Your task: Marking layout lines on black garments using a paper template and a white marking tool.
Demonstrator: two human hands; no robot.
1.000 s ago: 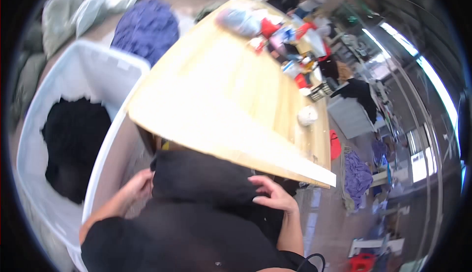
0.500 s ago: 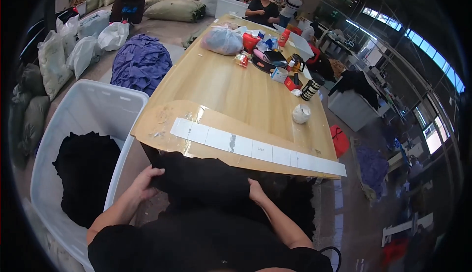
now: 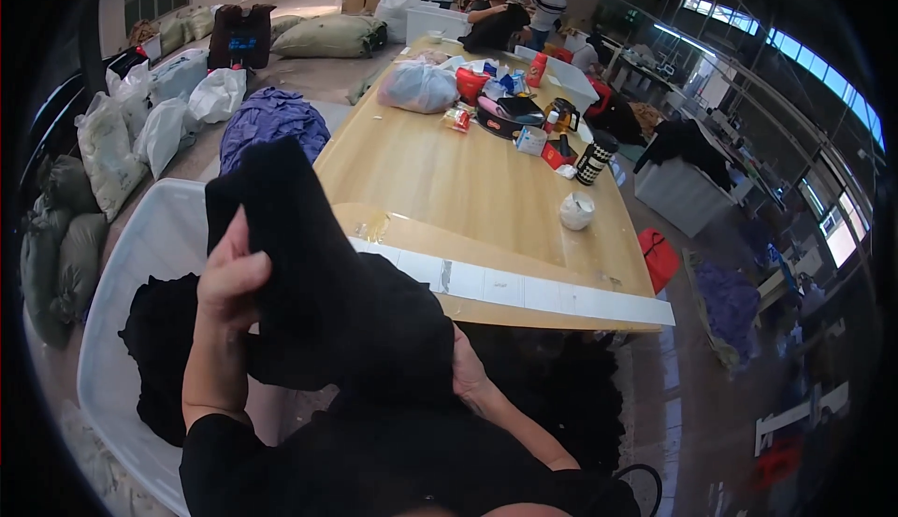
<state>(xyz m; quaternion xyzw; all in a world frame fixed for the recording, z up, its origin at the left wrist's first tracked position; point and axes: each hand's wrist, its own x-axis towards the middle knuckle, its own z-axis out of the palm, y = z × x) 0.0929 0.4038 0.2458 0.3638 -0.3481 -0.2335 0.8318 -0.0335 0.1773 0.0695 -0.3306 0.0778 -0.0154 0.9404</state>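
Here's the black cloth [image 3: 323,283], aloft before the table [image 3: 449,180]! The left hand [image 3: 230,283] pinches its left edge; the right hand [image 3: 470,367] meets its right, fingers mostly hidden, grip unclear. Looks light, floppy, soft: best held by 2 opposite edges.

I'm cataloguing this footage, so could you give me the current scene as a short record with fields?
Left hand: grips the raised left part of a soft black cloth
Right hand: at the cloth's right edge, fingers partly hidden
Table: light-brown wooden table, flat white strip along its near edge
Left side: white rectangular plastic bin holding black fabric
Beyond bin: crumpled purple fabric heap
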